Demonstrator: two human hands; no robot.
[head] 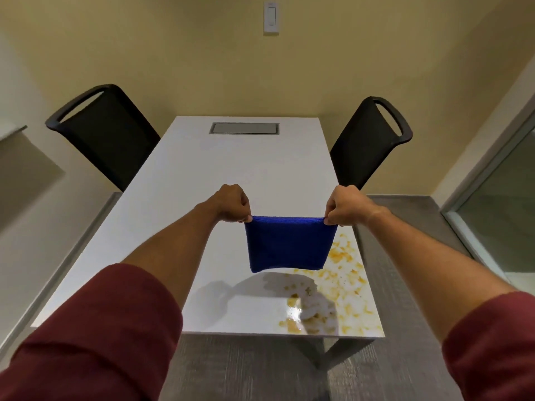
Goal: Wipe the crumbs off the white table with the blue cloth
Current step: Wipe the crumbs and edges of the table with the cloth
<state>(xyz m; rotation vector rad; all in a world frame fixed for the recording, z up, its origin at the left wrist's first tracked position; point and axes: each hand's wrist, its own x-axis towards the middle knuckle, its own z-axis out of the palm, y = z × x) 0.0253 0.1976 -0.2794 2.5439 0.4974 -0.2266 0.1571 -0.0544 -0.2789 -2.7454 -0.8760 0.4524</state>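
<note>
A blue cloth (290, 244) hangs in the air above the white table (202, 180), stretched flat between both hands. My left hand (232, 204) pinches its upper left corner and my right hand (346, 206) pinches its upper right corner. Yellow-orange crumbs (344, 282) lie scattered over the table's near right corner, below and to the right of the cloth, which hides part of them. The cloth and my arms cast a shadow on the glossy tabletop near the front edge.
Two black chairs stand at the table's sides, one at the left (104, 131) and one at the right (370, 140). A grey recessed panel (244, 128) sits in the tabletop at the far end. A glass partition (498, 215) is on the right.
</note>
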